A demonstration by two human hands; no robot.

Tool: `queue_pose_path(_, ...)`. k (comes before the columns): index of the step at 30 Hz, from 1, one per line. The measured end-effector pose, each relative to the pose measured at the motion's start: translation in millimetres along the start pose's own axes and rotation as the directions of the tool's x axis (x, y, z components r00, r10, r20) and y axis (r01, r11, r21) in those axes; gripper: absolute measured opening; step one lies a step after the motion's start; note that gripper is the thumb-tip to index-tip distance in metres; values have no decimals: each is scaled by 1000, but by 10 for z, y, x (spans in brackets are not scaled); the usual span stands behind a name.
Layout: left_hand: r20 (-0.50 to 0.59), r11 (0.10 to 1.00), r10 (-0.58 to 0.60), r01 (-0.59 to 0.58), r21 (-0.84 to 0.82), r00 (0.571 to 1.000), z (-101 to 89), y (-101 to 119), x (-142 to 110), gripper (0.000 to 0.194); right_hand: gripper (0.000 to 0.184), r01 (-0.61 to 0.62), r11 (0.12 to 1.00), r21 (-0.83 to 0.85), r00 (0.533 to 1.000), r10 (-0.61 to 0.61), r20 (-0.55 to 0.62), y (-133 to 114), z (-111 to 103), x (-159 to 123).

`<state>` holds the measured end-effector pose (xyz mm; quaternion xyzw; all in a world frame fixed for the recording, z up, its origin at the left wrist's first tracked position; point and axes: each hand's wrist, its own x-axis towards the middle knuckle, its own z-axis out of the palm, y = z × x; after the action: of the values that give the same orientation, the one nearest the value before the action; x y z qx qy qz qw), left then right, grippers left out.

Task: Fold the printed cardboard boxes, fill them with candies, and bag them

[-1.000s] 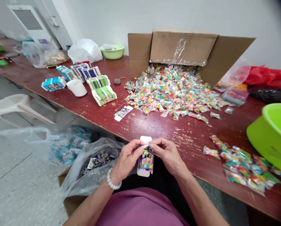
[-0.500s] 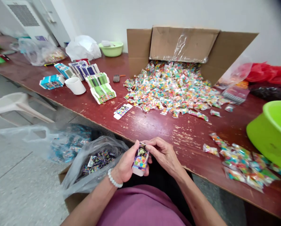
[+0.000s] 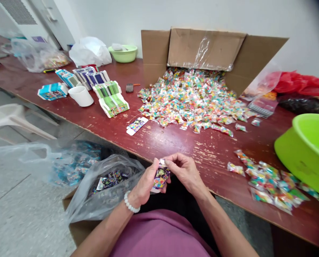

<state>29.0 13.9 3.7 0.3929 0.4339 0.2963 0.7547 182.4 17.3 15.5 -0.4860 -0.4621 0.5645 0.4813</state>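
A small printed candy box (image 3: 161, 177), dark purple with colourful pictures, is held in front of my body at the table's edge. My left hand (image 3: 145, 182) wraps around its left side and underneath, with a white bead bracelet on the wrist. At the box's top end, my right hand (image 3: 183, 170) pinches a white flap between thumb and fingers. A flattened box of like print (image 3: 137, 125) lies on the table beyond my hands. Wrapped candies (image 3: 197, 101) spill in a large heap from an open cardboard carton (image 3: 204, 50).
A smaller candy pile (image 3: 272, 184) lies beside a lime-green basin (image 3: 298, 153) at right. Stacked flat boxes (image 3: 111, 98) and a white cup (image 3: 81, 96) stand at left. Below the table edge, a plastic-lined carton (image 3: 81, 203) holds small dark packets. A white plastic stool (image 3: 12, 119) stands at far left.
The white flap at the box's top now stands up in my right fingers, and the box is tipped somewhat. The whole view has shifted slightly.
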Motion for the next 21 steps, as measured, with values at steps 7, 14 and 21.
queue_pose_path(7,-4,999,51,-50,12,999,10,6,-21,69,20,228,965,-127,954,-196,226,-91,-79,-133)
queue_pose_path(14,15,992,11,-9,-129,1000,13,-8,-19,46,24,404,603,-688,914,-285,287,-96,-371,341)
queue_pose_path(21,65,922,-214,224,-316,975,-69,-357,-202,37,47,-11,174,-985,951,-304,-64,28,-799,1417)
